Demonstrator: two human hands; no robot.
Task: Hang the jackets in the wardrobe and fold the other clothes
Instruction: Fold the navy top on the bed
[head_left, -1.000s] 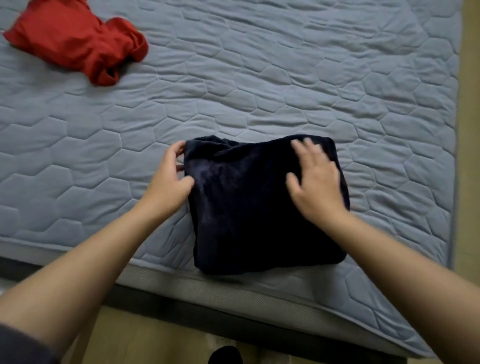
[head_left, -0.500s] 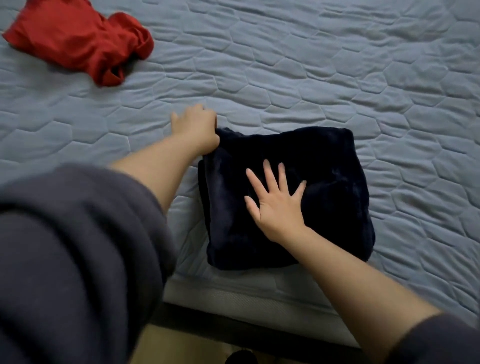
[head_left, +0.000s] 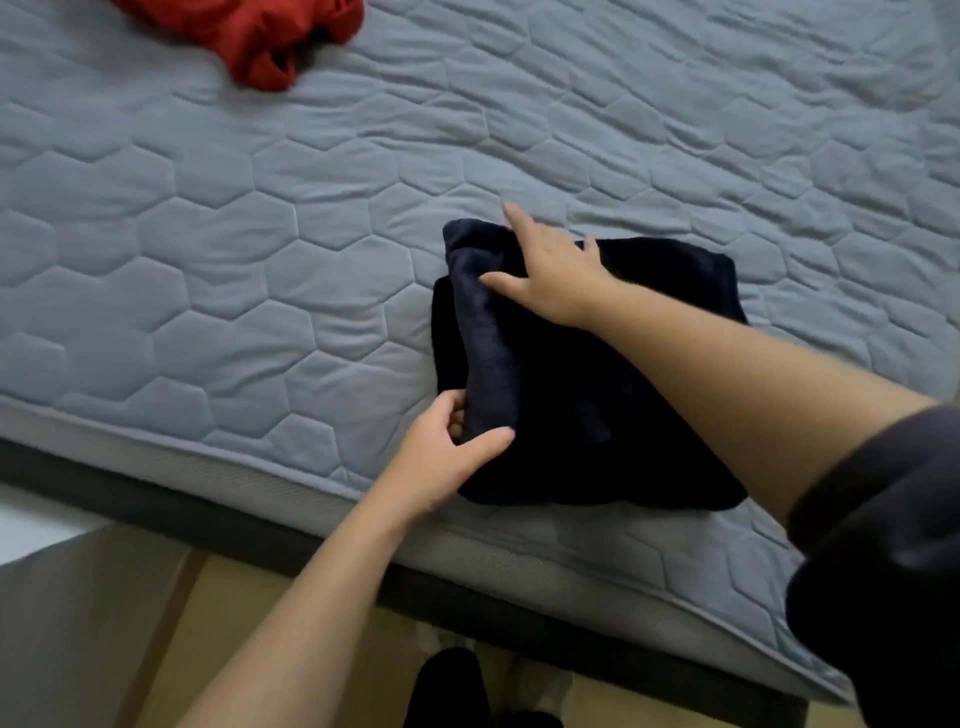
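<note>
A person is folding a navy garment (head_left: 597, 395) on a bed (head_left: 208, 249) with a grey quilted cover. The garment is lying right of centre in the frame, close to the bed's near edge, as a thick, roughly square bundle.

The left hand (head_left: 457, 441) is pinching the lower left corner of the top layer, with the thumb on top and the fingers curled underneath. The right hand (head_left: 550, 275) is lying flat on the upper left part of the bundle. Its fingers are straight and pressing the cloth down, gripping nothing.

The step in hand appears to be the last tidying of this fold, either tucking or turning over the loose left flap. The next move probably calls for the left hand to draw that flap across while the right hand is pinning the layers so the plush cloth does not slide open.

A crumpled red garment (head_left: 249, 36) is lying at the upper left of the frame, partly cut off by the top edge and well apart from the bundle. It looks unfolded and is likely waiting its turn.

The right forearm, in a dark pushed-up sleeve (head_left: 883, 545), is crossing over the bundle and hiding part of its right side. The floor (head_left: 249, 623) is showing along the bottom. No wardrobe is in view.
</note>
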